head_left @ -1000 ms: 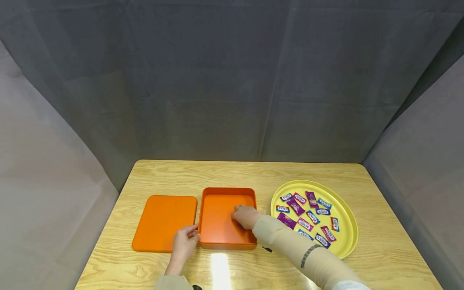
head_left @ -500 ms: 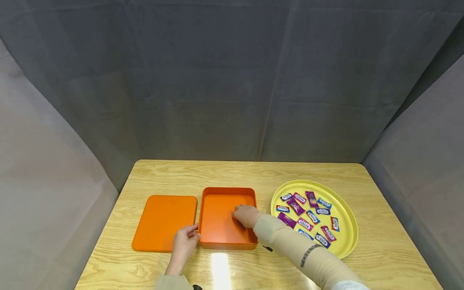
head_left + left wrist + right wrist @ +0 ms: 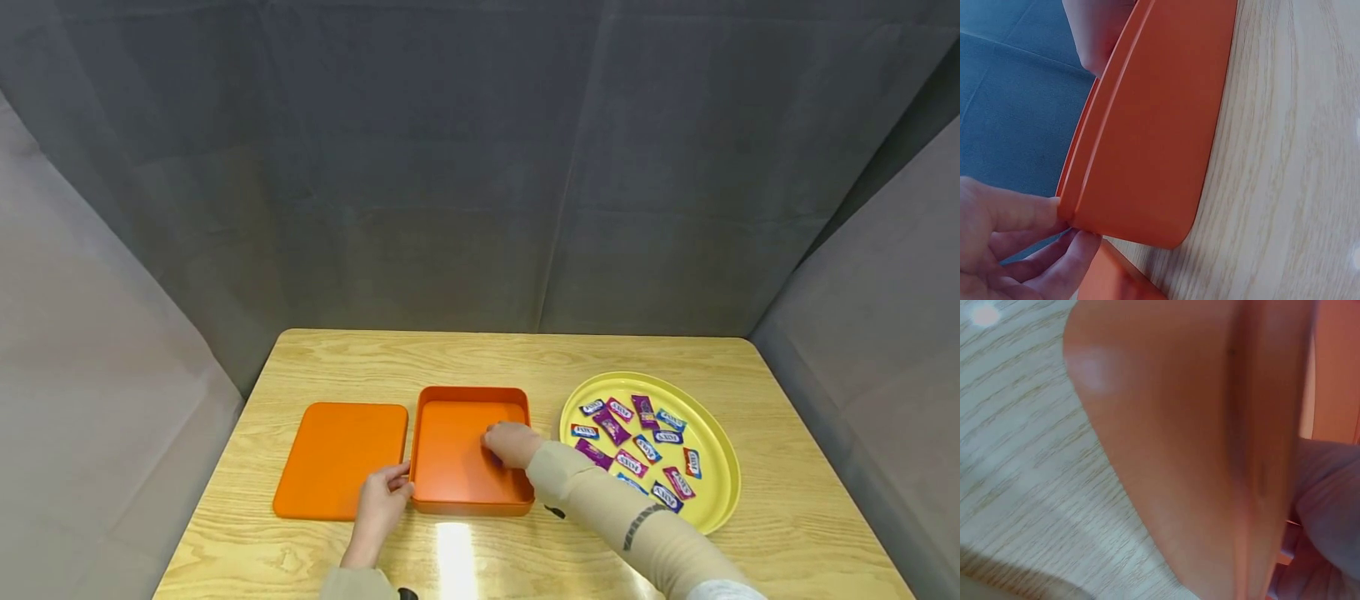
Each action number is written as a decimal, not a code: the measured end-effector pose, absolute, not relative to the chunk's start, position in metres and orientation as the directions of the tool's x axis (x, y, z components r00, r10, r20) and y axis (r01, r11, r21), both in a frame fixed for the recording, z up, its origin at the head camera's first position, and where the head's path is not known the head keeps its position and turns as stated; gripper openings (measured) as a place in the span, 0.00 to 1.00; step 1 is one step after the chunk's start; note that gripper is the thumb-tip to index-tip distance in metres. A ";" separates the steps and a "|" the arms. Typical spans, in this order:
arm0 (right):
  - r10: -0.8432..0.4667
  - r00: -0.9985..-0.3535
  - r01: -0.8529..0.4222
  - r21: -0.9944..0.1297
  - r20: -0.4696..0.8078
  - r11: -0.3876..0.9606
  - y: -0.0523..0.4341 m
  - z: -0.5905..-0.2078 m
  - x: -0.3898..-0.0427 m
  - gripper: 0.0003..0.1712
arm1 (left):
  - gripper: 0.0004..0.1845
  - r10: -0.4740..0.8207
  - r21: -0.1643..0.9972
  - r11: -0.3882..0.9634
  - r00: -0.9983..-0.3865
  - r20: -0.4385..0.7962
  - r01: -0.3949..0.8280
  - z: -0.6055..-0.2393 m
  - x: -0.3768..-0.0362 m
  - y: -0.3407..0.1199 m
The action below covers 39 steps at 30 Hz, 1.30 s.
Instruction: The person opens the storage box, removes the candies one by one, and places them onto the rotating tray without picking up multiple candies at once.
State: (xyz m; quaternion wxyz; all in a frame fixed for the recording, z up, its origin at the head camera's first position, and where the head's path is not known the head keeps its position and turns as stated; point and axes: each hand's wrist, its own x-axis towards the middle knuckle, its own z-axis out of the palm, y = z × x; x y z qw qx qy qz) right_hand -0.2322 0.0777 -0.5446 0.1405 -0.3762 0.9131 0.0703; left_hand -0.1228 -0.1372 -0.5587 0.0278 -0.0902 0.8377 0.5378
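My right hand (image 3: 513,445) reaches down inside a shallow, open orange box (image 3: 457,442), near its right wall. Its fingers are bent and point downward. In the right wrist view the box's wall (image 3: 1166,425) hides most of the fingers (image 3: 1329,506), and I cannot tell whether they hold anything. My left hand (image 3: 381,505) is at the box's left side by the near corner. The left wrist view shows its fingertips (image 3: 1047,209) touching the box's outside at the rim and just below. A flat orange lid (image 3: 337,462) lies on the table just left of the box.
A round yellow tray (image 3: 720,492) with several wrapped candies (image 3: 632,463) in purple, pink, blue and red stands right of the box. My right forearm passes over its near left edge. The wooden table (image 3: 360,358) is enclosed by grey cloth (image 3: 420,167) at the back and sides.
My right hand has shifted very slightly to the right inside the box. The left hand, lid and tray stay where they were.
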 end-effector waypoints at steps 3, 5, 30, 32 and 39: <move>-0.675 -0.677 -0.696 -0.041 -0.294 0.717 0.079 -0.539 -0.235 0.13 | 0.19 -0.119 0.897 0.404 -0.983 -0.142 -0.179 -0.559 -0.123 -0.137; -0.677 -0.682 -0.680 -0.100 -0.277 0.726 0.080 -0.533 -0.238 0.13 | 0.19 -0.118 0.899 0.401 -0.983 -0.143 -0.179 -0.559 -0.123 -0.137; -0.464 -0.886 -0.398 -0.545 0.019 0.738 0.187 -0.463 -0.263 0.09 | 0.19 -0.117 0.896 0.403 -0.982 -0.149 -0.184 -0.559 -0.123 -0.139; -0.443 -0.896 -0.376 -0.538 0.005 0.754 0.197 -0.465 -0.261 0.09 | 0.19 -0.119 0.895 0.406 -0.982 -0.148 -0.184 -0.559 -0.124 -0.140; -0.406 -0.909 -0.305 -0.515 -0.092 0.801 0.223 -0.477 -0.246 0.10 | 0.19 -0.121 0.894 0.412 -0.983 -0.135 -0.173 -0.560 -0.124 -0.140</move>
